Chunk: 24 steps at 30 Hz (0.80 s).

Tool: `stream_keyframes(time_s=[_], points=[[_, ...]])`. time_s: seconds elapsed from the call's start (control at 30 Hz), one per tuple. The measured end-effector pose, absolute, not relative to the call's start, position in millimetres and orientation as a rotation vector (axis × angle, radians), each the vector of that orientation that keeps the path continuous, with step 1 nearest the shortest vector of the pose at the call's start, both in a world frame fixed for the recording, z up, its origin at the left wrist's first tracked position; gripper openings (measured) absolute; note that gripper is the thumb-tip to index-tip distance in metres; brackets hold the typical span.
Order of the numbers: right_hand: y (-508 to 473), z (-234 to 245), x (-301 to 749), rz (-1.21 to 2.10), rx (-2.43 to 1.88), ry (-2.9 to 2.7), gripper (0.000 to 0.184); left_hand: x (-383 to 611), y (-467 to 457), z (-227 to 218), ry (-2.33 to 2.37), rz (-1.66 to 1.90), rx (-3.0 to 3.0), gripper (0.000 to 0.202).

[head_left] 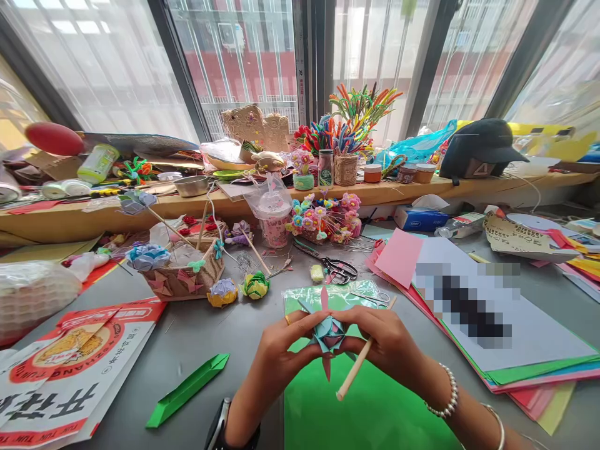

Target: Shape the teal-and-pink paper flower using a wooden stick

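Observation:
Between my two hands is a folded paper flower (329, 334), light blue with pink inside and pointed pink petals sticking out above and below. My left hand (285, 350) pinches its left side with thumb and fingers. From the other side, my right hand (387, 340) grips the flower and also keeps a pale wooden stick (359, 369) tucked in its fingers, slanting down to the left. Below the hands lies a green sheet (370, 406). A folded green paper strip (187, 390) rests on the grey table to the left.
Scissors (340, 270) and a small yellow block (317, 273) lie beyond the hands. Finished paper flowers (255, 285) sit by a decorated box (187, 278). Stacked coloured paper (506, 312) is at right, a printed bag (70, 369) at left. A crowded wooden ledge (225, 203) runs behind.

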State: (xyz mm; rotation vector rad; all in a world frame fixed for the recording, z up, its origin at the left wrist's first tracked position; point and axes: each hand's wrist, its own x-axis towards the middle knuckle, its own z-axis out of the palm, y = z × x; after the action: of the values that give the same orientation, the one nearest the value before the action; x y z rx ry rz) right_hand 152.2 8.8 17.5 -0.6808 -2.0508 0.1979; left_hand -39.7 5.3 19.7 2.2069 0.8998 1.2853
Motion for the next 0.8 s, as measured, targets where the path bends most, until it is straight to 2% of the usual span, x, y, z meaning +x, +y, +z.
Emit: stream_keyframes(time_s=[0.3, 0.5, 0.63, 0.8], points=[[8.5, 16.5, 151.0, 0.194, -0.683, -2.052, 0.024, -38.9, 5.6, 16.8, 0.931, 1.269, 2.061, 0.029], [10.2, 20.7, 154.2, 0.238, -0.700, -2.073, 0.029, -40.6, 7.6, 16.1, 0.856, 1.109, 1.600, 0.043], [11.0, 21.9, 157.0, 0.256, -0.723, -2.100, 0.034, -40.6, 8.8, 17.4, 0.787, 1.091, 1.398, 0.036], [10.6, 25.2, 158.0, 0.338, -0.702, -2.071, 0.038, -40.4, 9.8, 18.3, 0.761, 1.091, 1.322, 0.037]])
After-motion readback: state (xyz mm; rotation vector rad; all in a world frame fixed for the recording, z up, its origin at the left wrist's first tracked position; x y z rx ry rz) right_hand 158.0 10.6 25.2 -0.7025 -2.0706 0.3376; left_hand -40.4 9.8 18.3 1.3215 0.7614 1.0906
